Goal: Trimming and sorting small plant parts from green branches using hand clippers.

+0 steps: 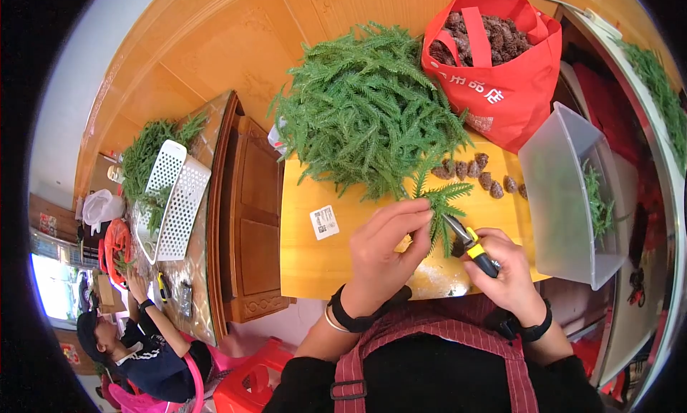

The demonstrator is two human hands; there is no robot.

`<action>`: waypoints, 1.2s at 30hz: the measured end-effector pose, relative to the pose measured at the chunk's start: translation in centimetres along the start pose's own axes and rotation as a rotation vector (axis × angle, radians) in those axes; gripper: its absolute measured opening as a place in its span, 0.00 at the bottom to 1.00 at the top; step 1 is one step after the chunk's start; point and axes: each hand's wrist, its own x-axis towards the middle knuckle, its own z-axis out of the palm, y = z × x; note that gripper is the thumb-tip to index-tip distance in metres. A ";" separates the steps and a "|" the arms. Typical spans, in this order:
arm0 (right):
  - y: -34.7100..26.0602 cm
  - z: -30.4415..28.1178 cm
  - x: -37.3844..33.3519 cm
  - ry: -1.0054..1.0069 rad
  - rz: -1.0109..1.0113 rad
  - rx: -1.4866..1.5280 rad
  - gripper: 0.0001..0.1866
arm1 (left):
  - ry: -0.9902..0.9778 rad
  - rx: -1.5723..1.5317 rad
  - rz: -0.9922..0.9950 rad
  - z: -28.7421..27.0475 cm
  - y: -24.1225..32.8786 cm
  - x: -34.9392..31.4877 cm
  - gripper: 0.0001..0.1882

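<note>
Between the thumb and fingers of my left hand [392, 245] is a green artificial pine sprig [449, 193], held above the front part of the yellow table [308, 263]. My right hand [509, 270] grips a pair of pliers [478, 250] with black and yellow handles. Their metal jaws reach up to the lower side of the sprig, but whether they bite on its stem I cannot tell. Just beyond the sprig lie several small brown pine cones [496, 190]. A large heap of green pine sprigs [372, 105] covers the far part of the table.
A red bag [519, 98] full of pine cones stands far right. Nearer, a translucent plastic bin [558, 220] holds a few sprigs. A white label [324, 222] lies on the table's left. At another table, a person [143, 356] sits near white perforated baskets [187, 213].
</note>
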 end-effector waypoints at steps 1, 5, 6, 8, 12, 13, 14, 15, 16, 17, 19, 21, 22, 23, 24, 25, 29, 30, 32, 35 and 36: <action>0.0 0.1 0.0 0.000 0.001 0.000 0.08 | 0.006 -0.024 -0.010 0.0 0.0 0.0 0.09; 0.0 0.2 0.0 -0.015 0.041 0.049 0.09 | 0.000 -0.021 0.010 0.0 0.2 0.2 0.09; 0.0 0.1 0.0 -0.019 0.046 0.053 0.09 | -0.003 -0.022 0.003 -0.1 0.3 0.1 0.09; -0.1 0.0 0.1 -0.034 0.030 0.034 0.09 | -0.007 -0.023 -0.005 -0.1 0.3 0.1 0.09; -0.1 0.2 0.2 -0.015 0.005 -0.007 0.08 | -0.003 0.027 0.022 -0.1 0.3 0.1 0.09; 0.0 0.2 0.1 -0.015 0.005 -0.007 0.08 | -0.004 0.045 0.037 -0.1 0.3 0.1 0.09; 0.1 0.3 0.0 -0.022 0.022 0.016 0.09 | -0.005 0.045 0.037 -0.1 0.4 0.2 0.09; 0.2 0.3 0.0 -0.029 0.039 0.040 0.10 | -0.013 0.048 0.041 -0.2 0.5 0.2 0.09; 0.1 0.3 0.0 -0.028 0.039 0.041 0.10 | -0.021 0.051 0.046 -0.2 0.5 0.2 0.09; 0.1 0.3 0.0 -0.030 0.047 0.032 0.11 | -0.021 0.051 0.046 -0.2 0.5 0.2 0.09; 0.0 0.2 0.0 -0.032 0.055 0.025 0.11 | 0.001 0.042 0.046 -0.1 0.3 0.1 0.09; 0.1 0.0 -0.1 -0.077 0.014 0.042 0.07 | 0.002 0.059 0.055 -0.1 0.2 0.1 0.09; 0.0 -0.1 -0.1 -0.076 0.014 0.042 0.07 | 0.004 0.077 0.063 -0.1 0.2 0.1 0.09; -0.1 -0.2 -0.1 -0.108 0.041 0.076 0.07 | 0.003 0.077 0.063 -0.1 0.2 0.1 0.09; -0.2 -0.4 -0.1 -0.141 0.067 0.109 0.07 | 0.002 0.089 0.076 -0.1 0.2 0.1 0.09; -0.3 -0.4 -0.2 -0.140 0.068 0.110 0.07 | 0.001 0.100 0.090 -0.1 0.2 0.1 0.09; -0.8 -0.5 -0.1 -0.163 0.217 0.127 0.08 | -0.015 0.112 0.093 -0.2 0.5 0.2 0.10; -0.8 -0.5 -0.1 -0.156 0.221 0.108 0.08 | -0.011 0.112 0.095 -0.1 0.4 0.2 0.10; -0.5 -0.3 -0.2 -0.133 0.144 0.097 0.08 | -0.007 0.112 0.096 -0.1 0.5 0.2 0.10; -0.5 -0.3 -0.2 -0.086 0.064 0.065 0.10 | -0.006 0.137 0.104 -0.1 0.6 0.2 0.10; -0.6 -0.2 -0.1 -0.061 0.062 0.043 0.12 | -0.003 0.142 0.111 0.0 0.6 0.2 0.09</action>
